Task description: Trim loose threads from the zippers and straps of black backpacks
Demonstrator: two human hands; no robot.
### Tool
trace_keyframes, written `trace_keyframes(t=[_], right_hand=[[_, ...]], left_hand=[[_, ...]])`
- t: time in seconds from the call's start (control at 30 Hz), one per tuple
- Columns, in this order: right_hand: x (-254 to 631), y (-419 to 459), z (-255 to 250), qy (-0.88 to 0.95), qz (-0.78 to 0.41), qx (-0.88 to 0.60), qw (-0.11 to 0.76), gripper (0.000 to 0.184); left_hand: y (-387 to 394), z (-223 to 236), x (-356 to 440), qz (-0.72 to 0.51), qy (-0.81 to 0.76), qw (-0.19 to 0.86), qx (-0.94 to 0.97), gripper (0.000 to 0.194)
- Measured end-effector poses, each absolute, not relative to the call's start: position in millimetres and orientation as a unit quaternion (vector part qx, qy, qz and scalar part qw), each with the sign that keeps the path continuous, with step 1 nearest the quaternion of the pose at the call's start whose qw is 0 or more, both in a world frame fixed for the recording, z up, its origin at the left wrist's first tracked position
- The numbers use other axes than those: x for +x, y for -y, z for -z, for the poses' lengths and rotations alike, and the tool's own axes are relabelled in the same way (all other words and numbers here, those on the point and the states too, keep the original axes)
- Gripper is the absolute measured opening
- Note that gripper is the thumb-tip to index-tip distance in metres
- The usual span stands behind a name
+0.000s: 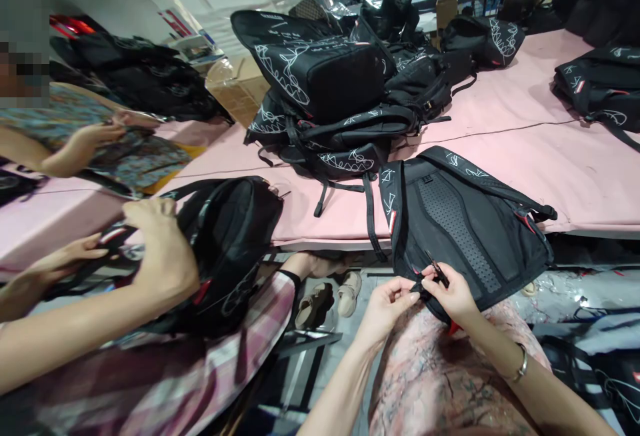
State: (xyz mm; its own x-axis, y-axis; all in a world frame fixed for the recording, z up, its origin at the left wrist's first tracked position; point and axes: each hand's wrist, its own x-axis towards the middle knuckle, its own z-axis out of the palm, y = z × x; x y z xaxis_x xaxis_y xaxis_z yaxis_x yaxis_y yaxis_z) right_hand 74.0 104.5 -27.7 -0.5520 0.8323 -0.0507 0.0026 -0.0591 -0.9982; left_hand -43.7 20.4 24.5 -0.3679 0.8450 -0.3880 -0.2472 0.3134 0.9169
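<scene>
A black backpack [460,223] rests back-panel up, partly on the table edge and partly over my lap. White line drawings run along its shoulder straps. My left hand [387,306] is closed, pinching a black strap end [419,287] at the lower left corner of the bag. Close beside it, my right hand [453,293] is closed around small dark thread snips [439,271], whose tip points up over the back panel. The fingertips of both hands nearly meet at the strap end. A bit of red fabric [454,328] shows under my right hand.
Stacked black backpacks [345,83] stand on the pink table [505,116]. Another backpack [600,83] lies at the right. On my left, a co-worker's hands [163,249] handle a black backpack [235,223]. A second person [90,136] stands farther left, near a cardboard box [240,86].
</scene>
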Motion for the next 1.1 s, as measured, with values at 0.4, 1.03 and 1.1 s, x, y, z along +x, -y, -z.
trace_keyframes(t=[0.4, 1.03, 1.1], right_hand=[[116.6, -103.7, 26.4, 0.768, -0.471, -0.34, 0.269, 0.023], [121.1, -118.0, 10.0, 0.888, -0.293, -0.215, 0.283, 0.025], [119.8, -118.6, 8.4, 0.892, -0.285, -0.208, 0.282, 0.025]], left_hand=[[-20.7, -17.3, -44.4, -0.558, -0.621, 0.494, 0.243, 0.022], [-24.3, -27.6, -40.1, -0.523, -0.633, 0.495, 0.284, 0.022], [-24.2, -27.2, -40.1, -0.519, -0.634, 0.493, 0.292, 0.022]])
